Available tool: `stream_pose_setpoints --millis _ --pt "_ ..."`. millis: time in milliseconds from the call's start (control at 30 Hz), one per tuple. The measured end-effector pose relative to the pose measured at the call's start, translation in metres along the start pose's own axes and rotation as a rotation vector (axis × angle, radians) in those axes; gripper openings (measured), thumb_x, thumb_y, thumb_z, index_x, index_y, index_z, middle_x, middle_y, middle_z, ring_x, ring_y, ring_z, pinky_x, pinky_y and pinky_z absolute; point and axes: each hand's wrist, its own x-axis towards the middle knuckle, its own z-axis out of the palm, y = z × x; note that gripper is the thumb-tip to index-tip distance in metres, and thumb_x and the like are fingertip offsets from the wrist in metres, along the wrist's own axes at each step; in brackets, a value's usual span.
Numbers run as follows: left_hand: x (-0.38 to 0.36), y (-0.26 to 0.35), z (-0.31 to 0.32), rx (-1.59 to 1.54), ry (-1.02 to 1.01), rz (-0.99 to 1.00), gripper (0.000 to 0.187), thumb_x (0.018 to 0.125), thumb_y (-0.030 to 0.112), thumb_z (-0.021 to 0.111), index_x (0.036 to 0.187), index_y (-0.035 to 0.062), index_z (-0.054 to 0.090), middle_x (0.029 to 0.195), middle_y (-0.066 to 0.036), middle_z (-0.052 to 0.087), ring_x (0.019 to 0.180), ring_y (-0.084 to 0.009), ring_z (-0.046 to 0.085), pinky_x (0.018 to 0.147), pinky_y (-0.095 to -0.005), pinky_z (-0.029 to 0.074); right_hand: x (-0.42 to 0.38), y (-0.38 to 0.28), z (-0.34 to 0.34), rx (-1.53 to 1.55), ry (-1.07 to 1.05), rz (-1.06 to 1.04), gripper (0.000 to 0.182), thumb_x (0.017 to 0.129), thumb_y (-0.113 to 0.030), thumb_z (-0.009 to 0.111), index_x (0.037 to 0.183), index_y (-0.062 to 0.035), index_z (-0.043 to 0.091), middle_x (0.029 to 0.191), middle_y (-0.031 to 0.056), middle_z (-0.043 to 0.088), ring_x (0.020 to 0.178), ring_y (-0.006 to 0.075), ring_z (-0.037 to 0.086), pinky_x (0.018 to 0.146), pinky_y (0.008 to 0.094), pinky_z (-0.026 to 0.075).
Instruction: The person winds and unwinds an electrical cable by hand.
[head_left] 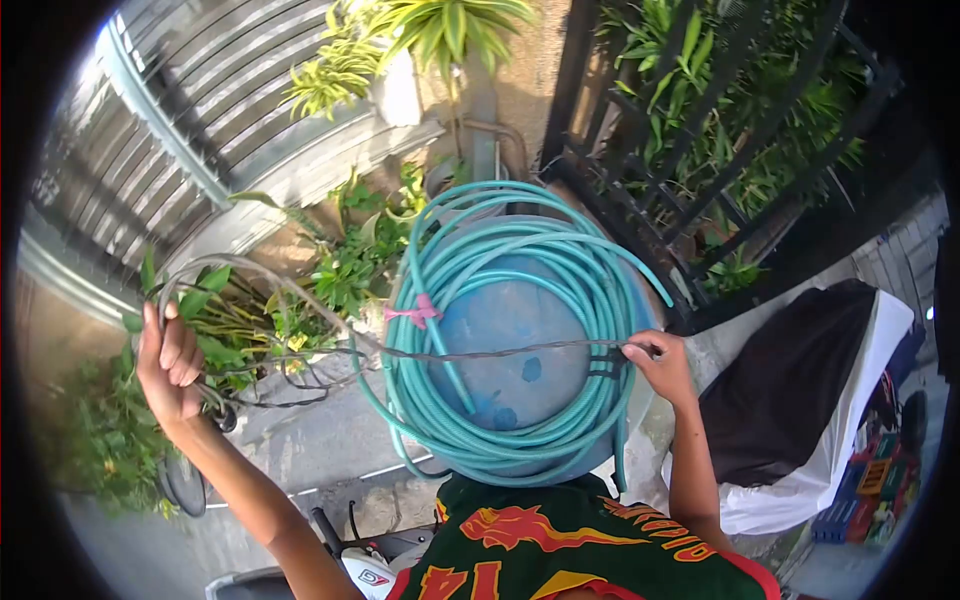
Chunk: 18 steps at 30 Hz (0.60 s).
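Observation:
A thin grey-brown twisted electrical cord (500, 352) stretches between my two hands. My left hand (172, 365), raised at the left, is closed around loops of it; more of the cord hangs below. At the right, my right hand (662, 365) pinches the cord between thumb and fingers, close to the coil's right side. Beneath the cord lies a coiled teal garden hose (510, 435), tied with a pink strip (415, 311) on its left and a dark tie (605, 360) on its right. The hose rests on a round, worn blue surface (515, 320).
Leafy plants (365, 240) grow behind and left of the coil. A slatted metal gate (250, 90) stands at the upper left, a black metal fence (720, 170) at the upper right. Black-and-white covering (790, 400) lies at the right. Part of a motorcycle (375, 565) shows below.

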Motion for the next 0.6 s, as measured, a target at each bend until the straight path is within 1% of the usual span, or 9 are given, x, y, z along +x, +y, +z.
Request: stream_pose_setpoints --millis 33,167,267,300,400,433,467,533,600 --pt "-0.003 -0.007 0.011 0.038 0.069 -0.043 0.033 0.102 0.028 0.039 0.102 -0.0017 0.053 0.055 0.006 0.032 0.039 -0.0016 0.023 0.033 -0.018 0.021 0.007 0.003 0.004 -0.004 -0.029 0.01 0.017 0.081 -0.013 0.07 0.081 0.0029 0.065 0.067 0.0034 0.059 0.06 0.0088 0.05 0.055 0.0262 0.039" --pt "-0.006 -0.024 0.037 0.173 0.061 -0.209 0.036 0.099 0.028 0.047 0.102 -0.0046 0.061 0.051 0.004 0.038 0.04 -0.0026 0.027 0.036 -0.0186 0.021 0.032 0.013 0.017 0.099 -0.043 0.02 0.023 0.085 -0.019 0.069 0.086 0.0036 0.063 0.066 -0.0021 0.053 0.059 0.0047 0.044 0.053 0.0223 0.033" --pt "0.0 -0.034 0.047 0.253 -0.015 -0.254 0.035 0.099 0.028 0.048 0.099 -0.0063 0.057 0.055 0.005 0.039 0.042 -0.0009 0.03 0.035 -0.0172 0.021 0.049 0.022 0.018 0.118 0.011 0.035 0.026 0.086 -0.022 0.069 0.087 0.0032 0.063 0.068 -0.0038 0.051 0.06 0.0027 0.042 0.052 0.0213 0.031" --pt "0.002 -0.035 0.055 0.25 0.028 -0.294 0.035 0.098 0.027 0.049 0.099 -0.0069 0.058 0.055 0.006 0.039 0.042 -0.0008 0.031 0.036 -0.0167 0.022 0.053 0.022 0.019 0.127 0.014 0.049 0.027 0.086 -0.023 0.069 0.088 0.003 0.063 0.068 -0.0041 0.051 0.06 0.0023 0.041 0.052 0.0211 0.03" --pt "0.01 -0.04 0.061 0.248 -0.084 -0.385 0.036 0.096 0.029 0.054 0.103 -0.0059 0.06 0.057 0.006 0.037 0.045 -0.0007 0.028 0.038 -0.0179 0.018 0.066 0.026 0.026 0.175 -0.034 0.031 0.026 0.086 -0.021 0.07 0.091 0.0029 0.062 0.071 -0.0042 0.052 0.061 0.0019 0.041 0.052 0.0206 0.031" --pt "0.012 -0.04 0.063 0.232 -0.183 -0.4 0.036 0.095 0.029 0.056 0.104 -0.006 0.06 0.057 0.007 0.037 0.045 -0.0006 0.027 0.039 -0.0187 0.017 0.071 0.036 0.027 0.153 -0.076 0.021 0.027 0.084 -0.019 0.07 0.095 0.0035 0.06 0.072 -0.004 0.051 0.062 0.0026 0.042 0.054 0.0205 0.032" --pt "0.014 -0.04 0.068 0.233 -0.254 -0.413 0.041 0.092 0.031 0.061 0.106 -0.0074 0.06 0.058 0.007 0.036 0.046 -0.0004 0.027 0.039 -0.0189 0.017 0.077 0.049 0.028 0.156 -0.082 0.031 0.029 0.082 -0.015 0.072 0.1 0.0048 0.06 0.078 0.0013 0.058 0.068 0.0084 0.053 0.063 0.0236 0.042" --pt "0.016 -0.042 0.081 0.264 -0.334 -0.424 0.043 0.089 0.033 0.065 0.106 -0.006 0.062 0.058 0.007 0.04 0.047 -0.0006 0.028 0.04 -0.0193 0.017 0.083 0.049 0.029 -0.078 -0.1 -0.002 0.045 0.081 -0.021 0.072 0.114 0.0052 0.056 0.104 0.0123 0.061 0.097 0.02 0.059 0.085 0.0338 0.046" --pt "0.016 -0.044 0.094 0.378 -0.386 -0.424 0.04 0.087 0.034 0.067 0.103 -0.0022 0.065 0.061 0.007 0.045 0.048 -0.0009 0.031 0.042 -0.0199 0.019 0.085 0.009 0.035 -0.089 -0.07 -0.122 0.06 0.08 -0.028 0.072 0.124 0.0045 0.049 0.123 0.0162 0.052 0.115 0.0258 0.05 0.097 0.0393 0.039"
